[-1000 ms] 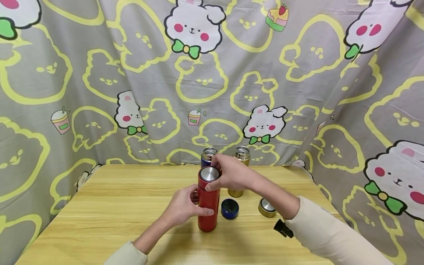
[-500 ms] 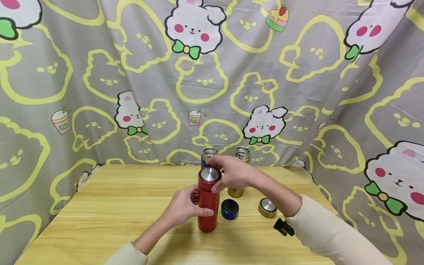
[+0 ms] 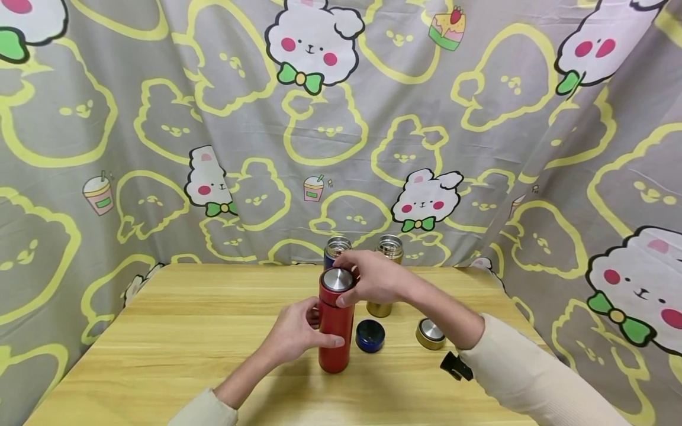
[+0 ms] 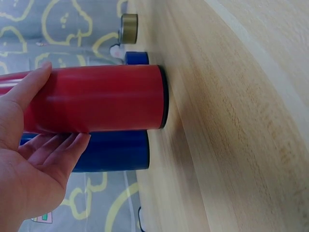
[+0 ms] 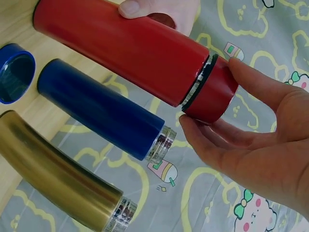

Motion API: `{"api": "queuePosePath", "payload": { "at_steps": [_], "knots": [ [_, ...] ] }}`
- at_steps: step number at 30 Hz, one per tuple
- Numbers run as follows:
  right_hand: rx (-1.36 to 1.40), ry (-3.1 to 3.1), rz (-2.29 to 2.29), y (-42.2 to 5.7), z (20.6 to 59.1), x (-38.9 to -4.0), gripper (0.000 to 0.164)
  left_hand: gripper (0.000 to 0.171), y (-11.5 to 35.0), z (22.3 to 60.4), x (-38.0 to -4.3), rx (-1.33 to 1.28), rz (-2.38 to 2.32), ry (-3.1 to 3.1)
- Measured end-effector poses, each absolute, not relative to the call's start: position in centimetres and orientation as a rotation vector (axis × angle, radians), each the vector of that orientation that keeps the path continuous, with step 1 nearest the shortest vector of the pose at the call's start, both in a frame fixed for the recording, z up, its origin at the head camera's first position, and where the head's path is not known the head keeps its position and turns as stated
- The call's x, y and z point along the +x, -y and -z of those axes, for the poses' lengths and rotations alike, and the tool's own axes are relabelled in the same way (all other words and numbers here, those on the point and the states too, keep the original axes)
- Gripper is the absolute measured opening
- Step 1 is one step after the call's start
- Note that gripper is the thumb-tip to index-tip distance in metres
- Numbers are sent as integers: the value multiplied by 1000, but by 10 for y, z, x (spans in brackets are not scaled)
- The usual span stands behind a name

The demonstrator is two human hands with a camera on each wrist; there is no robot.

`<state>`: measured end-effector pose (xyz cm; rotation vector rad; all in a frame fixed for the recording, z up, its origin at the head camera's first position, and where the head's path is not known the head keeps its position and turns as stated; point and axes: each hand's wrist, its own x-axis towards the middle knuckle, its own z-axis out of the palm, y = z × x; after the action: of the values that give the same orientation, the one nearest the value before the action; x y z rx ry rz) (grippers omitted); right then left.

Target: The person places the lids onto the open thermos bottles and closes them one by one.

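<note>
A red thermos flask (image 3: 334,331) stands upright on the table. Wrapped around its body is my left hand (image 3: 295,331), thumb in front and fingers behind. My right hand (image 3: 378,277) pinches the flask's red lid (image 5: 219,92), which has a silver top, between thumb and fingers. In the right wrist view a narrow gap with shiny metal shows between lid and body. Behind stand a blue flask (image 5: 101,108) and a gold flask (image 5: 58,169), both lidless with bare metal necks. The left wrist view shows the red flask's black base near the tabletop.
Right of the red flask lie a blue lid (image 3: 370,336) and a gold lid (image 3: 430,334) on the wooden table (image 3: 213,319). A patterned curtain (image 3: 256,148) hangs behind the table and along its sides. A black device (image 3: 456,367) sits at my right cuff.
My right hand and the red lid shift slightly to the right, then a little back left, with the fingers staying at the lid. The left hand and flask body hold still.
</note>
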<state>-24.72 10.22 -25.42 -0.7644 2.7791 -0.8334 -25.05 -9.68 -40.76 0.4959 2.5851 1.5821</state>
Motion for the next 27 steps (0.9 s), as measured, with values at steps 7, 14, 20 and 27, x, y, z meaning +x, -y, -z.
{"api": "queuePosePath", "payload": {
  "at_steps": [7, 14, 20, 27],
  "knots": [
    [-710, -2894, 834, -100, 261, -248, 51, 66, 96, 408, -251, 502, -1590, -2573],
    [-682, -2927, 836, -99, 264, -247, 52, 64, 95, 408, -250, 509, -1581, -2590],
    [-657, -2892, 823, -99, 262, -246, 60, 63, 95, 408, -250, 510, -1594, -2587],
    [-718, -2770, 842, -103, 256, -247, 76, 64, 96, 408, -250, 503, -1596, -2581]
  ]
}}
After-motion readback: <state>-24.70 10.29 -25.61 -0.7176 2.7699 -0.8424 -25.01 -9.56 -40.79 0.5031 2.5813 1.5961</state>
